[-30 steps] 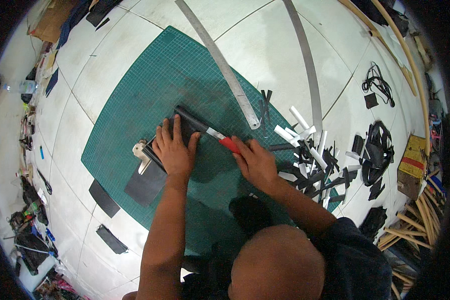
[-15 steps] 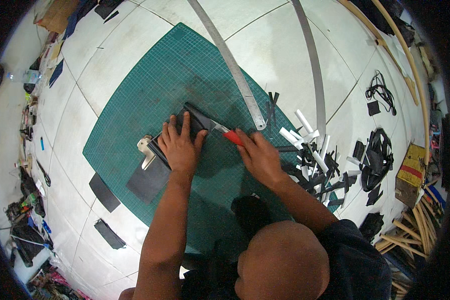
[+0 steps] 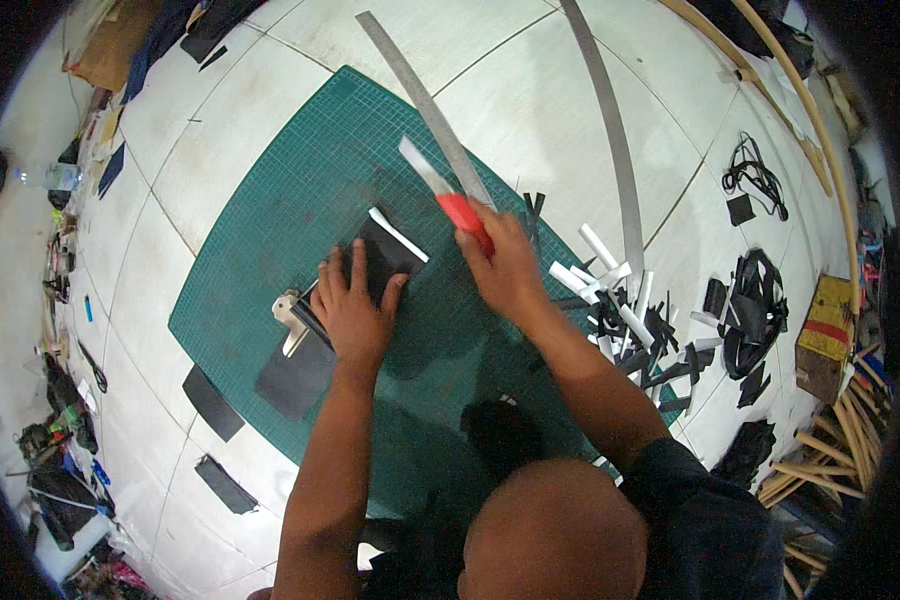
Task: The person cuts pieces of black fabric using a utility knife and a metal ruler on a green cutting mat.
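Note:
My left hand lies flat with spread fingers on a black sheet of leather-like material. A narrow white edge shows along the sheet's far end. My right hand grips a red-handled utility knife, its blade pointing up and left over the green cutting mat. The blade is apart from the sheet. Beside my left hand, partly under the sheet, sits a cream-coloured hard piece. A dark grey flat piece lies close by on the mat.
A steel ruler lies across the mat's far edge; a longer metal strip lies right of it. Black and white offcuts are heaped at the mat's right. A yellow box and wooden sticks stand far right.
My right hand has lifted the knife away from the sheet and swung it up and left. The sheet's far end now shows a white edge. My left hand stays on the sheet.

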Demonstrator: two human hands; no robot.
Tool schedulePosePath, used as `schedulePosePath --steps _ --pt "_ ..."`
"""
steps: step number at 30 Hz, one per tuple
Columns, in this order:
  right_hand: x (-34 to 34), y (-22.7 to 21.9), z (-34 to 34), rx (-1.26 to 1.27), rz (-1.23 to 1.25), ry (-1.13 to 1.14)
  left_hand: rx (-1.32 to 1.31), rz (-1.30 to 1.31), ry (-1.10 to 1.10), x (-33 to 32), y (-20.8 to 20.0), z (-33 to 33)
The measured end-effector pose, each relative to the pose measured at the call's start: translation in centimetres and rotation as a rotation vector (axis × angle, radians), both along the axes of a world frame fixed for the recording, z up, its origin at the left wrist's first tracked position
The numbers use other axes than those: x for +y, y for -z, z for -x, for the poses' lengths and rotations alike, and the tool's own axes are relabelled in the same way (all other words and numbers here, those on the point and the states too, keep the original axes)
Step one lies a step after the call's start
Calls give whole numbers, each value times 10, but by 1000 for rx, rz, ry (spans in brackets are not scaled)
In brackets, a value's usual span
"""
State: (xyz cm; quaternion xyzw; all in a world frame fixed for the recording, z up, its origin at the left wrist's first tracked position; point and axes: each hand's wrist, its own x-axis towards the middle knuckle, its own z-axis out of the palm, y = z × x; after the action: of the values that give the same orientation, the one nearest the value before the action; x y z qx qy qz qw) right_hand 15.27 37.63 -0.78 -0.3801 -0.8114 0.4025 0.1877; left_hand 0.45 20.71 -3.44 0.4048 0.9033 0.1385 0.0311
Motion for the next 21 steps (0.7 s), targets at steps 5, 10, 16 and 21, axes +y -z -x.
schedulePosePath --steps 5,10,16,21 --pt "-39 6 -60 23 147 48 -127 -355 -60 -14 -24 14" --pt "-64 6 -85 -33 195 69 -267 -445 -103 -19 -22 24" --pt "-81 8 -112 -108 95 -5 42 -116 33 -17 -16 23" --pt "-93 13 -129 -82 -53 -63 82 -31 280 13 -45 20"
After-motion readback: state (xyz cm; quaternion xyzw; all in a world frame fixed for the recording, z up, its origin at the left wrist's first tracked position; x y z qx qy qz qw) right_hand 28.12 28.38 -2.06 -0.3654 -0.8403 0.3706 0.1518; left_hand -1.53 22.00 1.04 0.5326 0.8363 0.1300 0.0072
